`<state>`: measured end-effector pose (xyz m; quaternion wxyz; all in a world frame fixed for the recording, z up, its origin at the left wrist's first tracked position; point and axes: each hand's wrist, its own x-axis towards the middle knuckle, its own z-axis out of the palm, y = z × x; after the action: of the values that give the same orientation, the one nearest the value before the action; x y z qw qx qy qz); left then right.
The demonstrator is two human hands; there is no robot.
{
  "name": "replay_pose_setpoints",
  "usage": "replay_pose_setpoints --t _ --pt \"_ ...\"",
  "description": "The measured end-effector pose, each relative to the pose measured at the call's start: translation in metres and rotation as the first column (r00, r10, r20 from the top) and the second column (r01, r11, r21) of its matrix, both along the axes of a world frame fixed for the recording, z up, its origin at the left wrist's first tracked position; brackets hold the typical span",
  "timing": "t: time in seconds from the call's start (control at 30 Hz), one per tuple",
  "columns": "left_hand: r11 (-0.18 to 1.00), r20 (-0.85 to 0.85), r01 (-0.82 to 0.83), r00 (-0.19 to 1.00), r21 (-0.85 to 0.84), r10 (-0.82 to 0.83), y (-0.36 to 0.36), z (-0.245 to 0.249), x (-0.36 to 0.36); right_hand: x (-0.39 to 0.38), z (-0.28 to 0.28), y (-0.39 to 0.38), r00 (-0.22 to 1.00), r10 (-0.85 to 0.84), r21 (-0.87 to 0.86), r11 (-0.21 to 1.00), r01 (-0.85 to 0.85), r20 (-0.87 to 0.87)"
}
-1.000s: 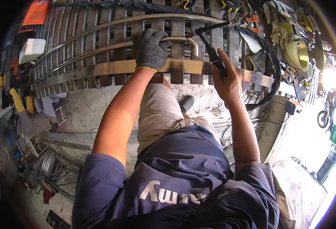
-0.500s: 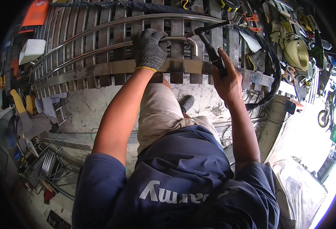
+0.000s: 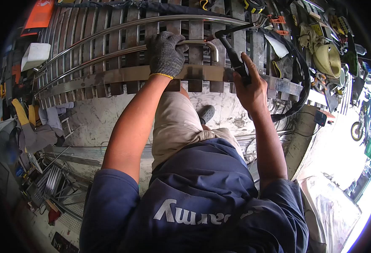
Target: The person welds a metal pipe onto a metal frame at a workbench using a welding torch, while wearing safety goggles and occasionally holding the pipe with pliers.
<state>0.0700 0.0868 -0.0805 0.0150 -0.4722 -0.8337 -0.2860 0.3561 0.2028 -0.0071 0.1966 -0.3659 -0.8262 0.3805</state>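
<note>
In a grey knitted glove, my left hand [image 3: 166, 55] is closed round a shiny metal tube [image 3: 97, 61] lying across the slatted metal bench. Just right of the glove, the tube ends in a short bend [image 3: 215, 52] toward me. My bare right hand [image 3: 253, 89] grips the black handle of a TIG welding torch [image 3: 234, 58], index finger stretched along it. The torch head is right at the tube near the bend, where a small reddish spot shows. Behind, a second, longer curved tube [image 3: 151, 20] runs nearly alongside.
The slatted bench [image 3: 122, 76] has a flat metal front edge. A thick black cable [image 3: 307, 80] loops down at the right. Orange clamps [image 3: 278, 19], a cream-coloured welding helmet [image 3: 326, 60] and tools crowd the right side. A white block [image 3: 35, 56] sits at the left.
Both hands, the tube and the torch hold their places. At the bright right edge, more of a motorcycle is visible.
</note>
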Motion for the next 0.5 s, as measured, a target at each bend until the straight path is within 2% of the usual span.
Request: replay_pose_setpoints --t 0.2,0.33,0.5 --pt "1.0 -0.015 0.005 1.0 -0.01 -0.006 -0.0009 0.0054 0.0017 -0.0008 0.0036 -0.0011 1.0 -0.008 -0.014 1.0 0.009 0.021" --pt "1.0 -0.003 0.016 1.0 -0.012 -0.016 -0.0002 0.0043 0.0 0.0005 -0.0039 0.0015 1.0 0.027 0.061 0.998 -0.026 -0.01" --pt "0.999 0.013 0.043 0.999 0.028 -0.043 0.0014 -0.0002 -0.0037 -0.0019 0.0047 -0.0014 0.998 -0.01 -0.006 1.0 0.01 0.055"
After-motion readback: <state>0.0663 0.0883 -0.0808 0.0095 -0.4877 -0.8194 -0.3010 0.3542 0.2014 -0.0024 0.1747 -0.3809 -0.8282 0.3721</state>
